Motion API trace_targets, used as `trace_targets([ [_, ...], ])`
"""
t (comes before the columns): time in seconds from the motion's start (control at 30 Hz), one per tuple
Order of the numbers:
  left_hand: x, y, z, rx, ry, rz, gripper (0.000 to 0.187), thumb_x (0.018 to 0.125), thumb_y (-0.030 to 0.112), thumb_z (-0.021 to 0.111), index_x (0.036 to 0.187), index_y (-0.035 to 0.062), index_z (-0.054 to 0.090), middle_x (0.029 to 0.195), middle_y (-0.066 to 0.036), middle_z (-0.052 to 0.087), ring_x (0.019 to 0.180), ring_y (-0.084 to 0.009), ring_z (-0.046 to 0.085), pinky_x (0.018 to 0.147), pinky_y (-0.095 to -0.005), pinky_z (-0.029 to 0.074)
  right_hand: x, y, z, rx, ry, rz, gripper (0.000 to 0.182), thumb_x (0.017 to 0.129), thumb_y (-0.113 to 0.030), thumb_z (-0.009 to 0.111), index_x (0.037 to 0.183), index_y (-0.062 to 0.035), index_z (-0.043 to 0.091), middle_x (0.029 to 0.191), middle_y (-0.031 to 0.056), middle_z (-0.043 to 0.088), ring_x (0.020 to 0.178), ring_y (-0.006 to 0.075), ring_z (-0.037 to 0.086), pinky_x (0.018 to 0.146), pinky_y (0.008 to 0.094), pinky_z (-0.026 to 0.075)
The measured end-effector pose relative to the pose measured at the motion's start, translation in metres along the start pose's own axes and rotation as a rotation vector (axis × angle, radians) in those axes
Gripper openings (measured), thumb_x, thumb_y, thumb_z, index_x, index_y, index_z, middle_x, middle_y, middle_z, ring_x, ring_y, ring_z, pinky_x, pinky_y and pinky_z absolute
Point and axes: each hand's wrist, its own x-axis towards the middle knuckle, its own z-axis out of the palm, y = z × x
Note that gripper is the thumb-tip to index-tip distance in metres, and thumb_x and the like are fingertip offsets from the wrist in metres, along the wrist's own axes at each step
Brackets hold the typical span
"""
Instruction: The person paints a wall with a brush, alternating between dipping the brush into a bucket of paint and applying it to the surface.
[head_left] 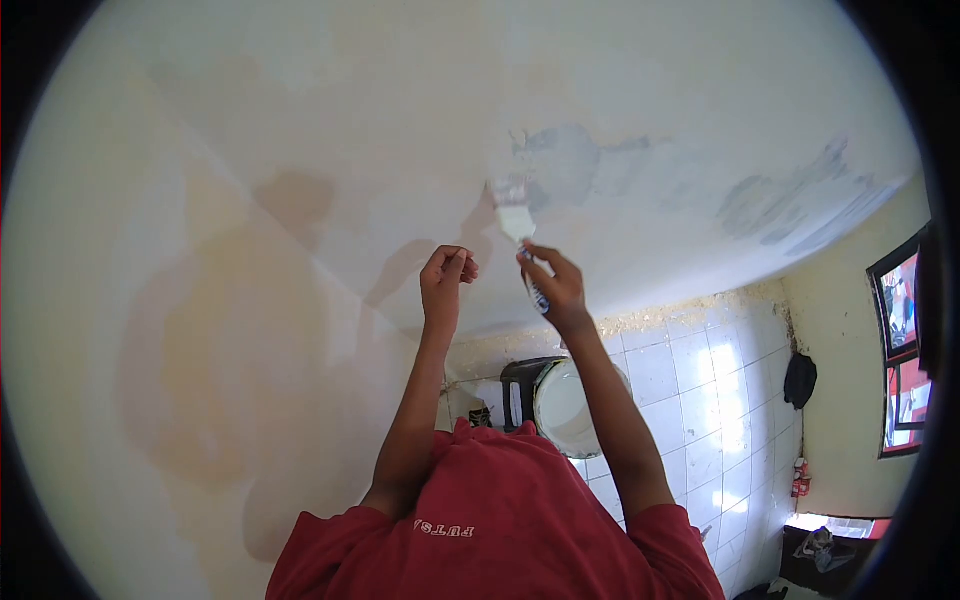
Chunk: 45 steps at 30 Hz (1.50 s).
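Gripping brush (515,220) by its handle (538,294): right hand (564,288), fingers closed round it. Bristles (510,190) at wall (620,60), beside grey patch (568,160); contact unclear. Left hand (446,270) curled, apparently nothing held. Risk: overloaded bristles could drip onto tiles (702,405); uneven pressure could streak.

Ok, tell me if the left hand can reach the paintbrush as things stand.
Probably yes: the left hand is nearby, with nothing visible between it and the paintbrush, though the right hand grips the handle.
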Motion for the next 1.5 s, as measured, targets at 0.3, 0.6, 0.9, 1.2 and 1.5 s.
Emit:
trace_targets([
  [0.3,0.003,-0.006,-0.007,0.002,-0.03,-0.031,0.017,0.1,0.018,0.056,0.094,0.0033,0.062,0.078,-0.004,0.063,0.072,-0.0123,0.061,0.067,-0.0272,0.05,-0.043,-0.005,0.0,0.006,-0.22,0.126,0.033,0.074,0.001,0.068,0.106,-0.0037,0.069,0.106,0.0141,0.067,0.094,0.0309,0.07,0.076,0.0394,0.059],
  [0.6,0.003,0.0,0.002,-0.022,-0.017,-0.03,0.016,0.101,0.015,0.055,0.094,0.003,0.063,0.077,-0.003,0.064,0.07,-0.0097,0.059,0.065,-0.0248,0.047,0.079,0.004,-0.059,-0.102,0.016,-0.178,0.031,0.074,-0.001,0.071,0.105,-0.0043,0.071,0.105,0.0163,0.07,0.091,0.0302,0.071,0.073,0.0383,0.059],
  [0.9,0.0,0.003,-0.001,-0.054,-0.007,-0.02,0.016,0.101,0.015,0.055,0.094,0.0033,0.062,0.077,-0.003,0.064,0.07,-0.0098,0.06,0.065,-0.025,0.047,0.107,-0.022,-0.075,-0.183,0.334,-0.233,0.033,0.069,0.007,0.075,0.101,-0.002,0.074,0.101,0.0179,0.07,0.091,0.0297,0.072,0.077,0.036,0.061],
  [1.2,0.002,0.001,-0.004,-0.04,0.003,-0.031,0.016,0.1,0.015,0.055,0.094,0.0031,0.063,0.077,-0.003,0.064,0.07,-0.0103,0.06,0.066,-0.0256,0.048,-0.022,0.008,-0.017,-0.02,-0.039,0.113,0.032,0.075,0.006,0.071,0.106,-0.0026,0.071,0.109,0.0188,0.068,0.099,0.0325,0.07,0.082,0.0377,0.059],
  [1.5,0.001,-0.002,-0.002,-0.046,-0.018,-0.044,0.016,0.101,0.015,0.055,0.094,0.0036,0.063,0.077,-0.003,0.064,0.07,-0.0102,0.06,0.066,-0.0255,0.048,-0.043,0.014,-0.026,-0.061,-0.321,0.149,0.032,0.075,0.003,0.067,0.106,-0.0048,0.068,0.108,0.0131,0.066,0.094,0.0302,0.07,0.074,0.039,0.059],
])
